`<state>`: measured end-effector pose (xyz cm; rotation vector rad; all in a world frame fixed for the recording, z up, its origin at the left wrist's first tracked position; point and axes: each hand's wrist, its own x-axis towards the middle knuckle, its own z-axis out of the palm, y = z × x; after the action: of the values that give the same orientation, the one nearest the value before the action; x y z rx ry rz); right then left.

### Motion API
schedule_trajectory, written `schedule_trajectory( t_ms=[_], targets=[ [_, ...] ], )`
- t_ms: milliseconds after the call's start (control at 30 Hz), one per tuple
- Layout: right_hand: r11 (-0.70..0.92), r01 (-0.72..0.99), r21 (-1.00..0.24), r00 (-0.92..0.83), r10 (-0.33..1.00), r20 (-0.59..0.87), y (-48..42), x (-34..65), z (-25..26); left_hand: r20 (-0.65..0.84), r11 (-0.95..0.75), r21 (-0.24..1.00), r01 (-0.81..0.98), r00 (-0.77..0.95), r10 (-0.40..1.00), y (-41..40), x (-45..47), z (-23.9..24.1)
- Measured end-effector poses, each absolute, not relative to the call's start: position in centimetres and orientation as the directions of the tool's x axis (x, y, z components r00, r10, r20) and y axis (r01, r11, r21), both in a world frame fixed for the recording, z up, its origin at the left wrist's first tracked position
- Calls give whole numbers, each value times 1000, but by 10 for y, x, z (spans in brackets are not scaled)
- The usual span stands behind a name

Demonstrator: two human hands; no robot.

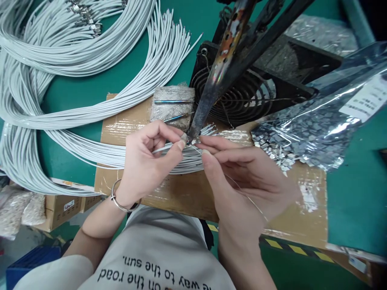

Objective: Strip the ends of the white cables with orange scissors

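The left hand (145,161) pinches a grey wire (169,148) at the soldering iron tip (191,137). At three o'clock of it, the right hand (242,181) pinches thin solder wire (242,192).

Bright, even light; warped edges

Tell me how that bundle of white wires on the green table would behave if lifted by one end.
The white wires would probably flop and sag: they lie in loose sweeping curves. The strands fan apart at their ends, so the bundle would likely splay. Each strand is thin, so likely light.
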<state>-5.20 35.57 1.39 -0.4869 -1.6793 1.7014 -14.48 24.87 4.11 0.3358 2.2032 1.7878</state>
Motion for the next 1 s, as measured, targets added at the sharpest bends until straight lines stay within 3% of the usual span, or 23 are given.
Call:
schedule_trajectory(
  t_ms=[1000],
  targets=[
    [87, -210, -974, -689, 694, 211, 355, -52, 12, -54, 202, 979, 20, -934, 354, 249, -145, 42]
  ],
)
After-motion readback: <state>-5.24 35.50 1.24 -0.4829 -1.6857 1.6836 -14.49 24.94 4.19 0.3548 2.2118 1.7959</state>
